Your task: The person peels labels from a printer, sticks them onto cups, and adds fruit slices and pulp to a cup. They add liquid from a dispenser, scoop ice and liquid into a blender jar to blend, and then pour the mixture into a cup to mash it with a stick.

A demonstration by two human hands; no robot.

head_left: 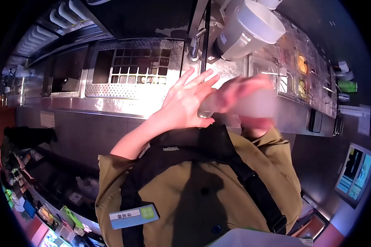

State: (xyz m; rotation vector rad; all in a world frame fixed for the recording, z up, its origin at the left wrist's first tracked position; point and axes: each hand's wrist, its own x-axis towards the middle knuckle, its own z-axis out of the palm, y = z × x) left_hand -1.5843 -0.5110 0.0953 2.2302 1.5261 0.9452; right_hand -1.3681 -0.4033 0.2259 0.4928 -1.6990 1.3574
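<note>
My left hand (185, 101) is over the counter's front edge, fingers stretched apart and thumb pointing right. A small clear, shiny rounded thing (205, 110) shows in the gap between its thumb and fingers. Close by on the right, my right hand (245, 88) is smeared by motion. Its fingers lie above and below a pale, cloudy cup-like thing (257, 102), whose exact kind I cannot tell. The blurred fingers come right up to the left hand's fingertips.
Behind the hands, a steel drip tray (127, 91) with a square grid is set in the counter, beside a small metal tap (195, 49). A large translucent bucket (251, 31) stands at the back. Clear food containers (294, 70) line the right, with green cups (347, 86) beyond.
</note>
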